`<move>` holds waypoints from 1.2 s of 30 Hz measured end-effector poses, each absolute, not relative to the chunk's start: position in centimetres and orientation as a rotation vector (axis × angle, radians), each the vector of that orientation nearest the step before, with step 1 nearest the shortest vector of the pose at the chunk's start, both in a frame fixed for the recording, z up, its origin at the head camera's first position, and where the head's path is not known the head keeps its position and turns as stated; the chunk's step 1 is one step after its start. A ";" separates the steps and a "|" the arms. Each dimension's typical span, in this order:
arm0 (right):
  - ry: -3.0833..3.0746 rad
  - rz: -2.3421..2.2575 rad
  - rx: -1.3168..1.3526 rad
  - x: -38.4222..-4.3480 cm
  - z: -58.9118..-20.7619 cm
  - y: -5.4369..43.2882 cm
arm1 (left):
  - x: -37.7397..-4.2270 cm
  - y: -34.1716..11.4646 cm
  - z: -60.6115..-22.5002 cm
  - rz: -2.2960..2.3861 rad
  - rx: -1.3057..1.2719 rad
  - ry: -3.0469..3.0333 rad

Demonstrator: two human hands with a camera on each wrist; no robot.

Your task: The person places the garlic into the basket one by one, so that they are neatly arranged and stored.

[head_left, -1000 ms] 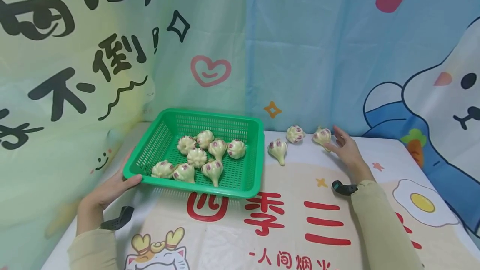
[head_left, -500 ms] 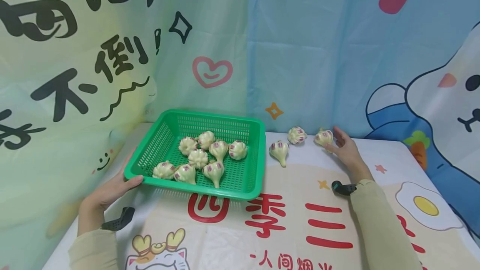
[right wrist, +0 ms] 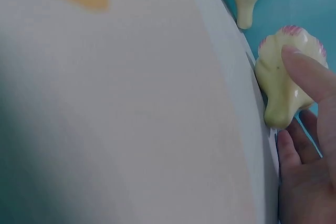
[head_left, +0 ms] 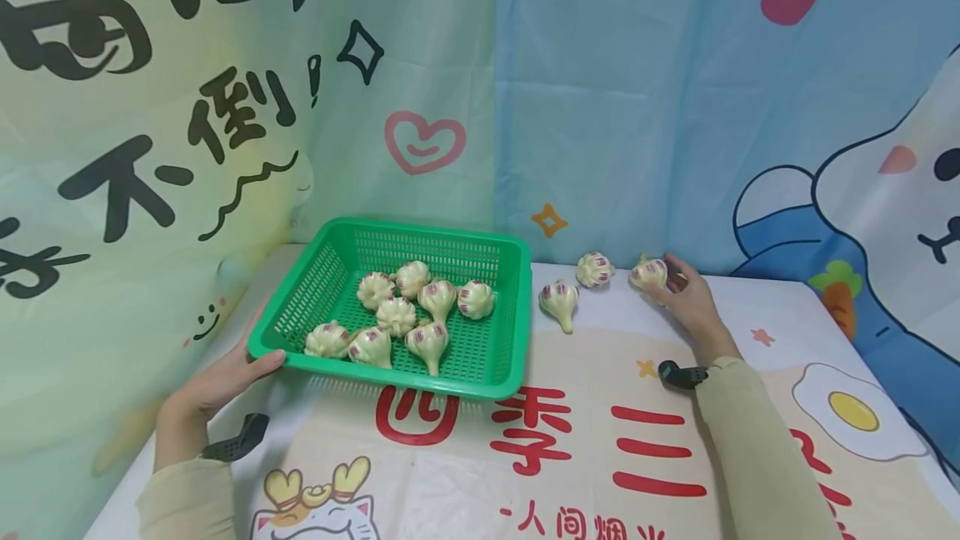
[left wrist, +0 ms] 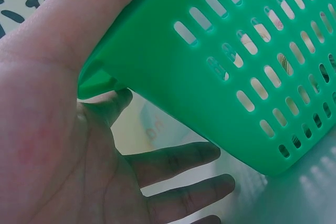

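Observation:
At the near left corner of the green plastic basket [head_left: 517, 315], my left hand [head_left: 217, 377] pinches the rim. Its thumb [left wrist: 94, 14] lies over the rim, an index fingertip shows beneath, and the other fingers spread below. Several garlic bulbs [head_left: 395, 317] with purple streaks sit inside the basket. Toward the back right of the table, my right hand [head_left: 693, 307] holds another garlic bulb [right wrist: 283, 77], thumb across it and fingers partly hidden behind. Two more lie left of that hand: a garlic bulb [head_left: 594, 270] near the curtain and a garlic bulb [head_left: 558, 304] beside the basket.
A printed cloth [head_left: 585, 390] with red characters covers the table. Behind it hangs a blue-green curtain [head_left: 600, 107], and a yellowish curtain [head_left: 135, 290] closes off the left side. Each wrist wears a black camera band [head_left: 238, 437].
My right hand's fingers have drawn closer around the garlic bulb, which has shifted very slightly. The left hand and basket stay put, apart from a small shift of the whole view.

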State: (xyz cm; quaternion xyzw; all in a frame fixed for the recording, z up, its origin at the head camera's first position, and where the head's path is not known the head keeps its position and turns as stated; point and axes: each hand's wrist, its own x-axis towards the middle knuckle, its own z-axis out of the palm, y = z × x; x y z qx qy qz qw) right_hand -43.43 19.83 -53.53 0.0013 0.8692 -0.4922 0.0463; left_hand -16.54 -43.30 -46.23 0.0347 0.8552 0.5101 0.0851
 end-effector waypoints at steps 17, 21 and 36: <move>2.773 -1.459 0.061 -43.8 -54.4 18.7 | -16.3 -43.6 -46.5 1.540 0.146 2.541; 2.775 -1.458 0.092 -43.8 -54.5 18.6 | -16.2 -43.5 -46.4 1.527 0.144 2.550; 2.749 -1.477 0.142 -43.4 -54.4 18.8 | -16.5 -43.2 -46.2 1.551 0.144 2.540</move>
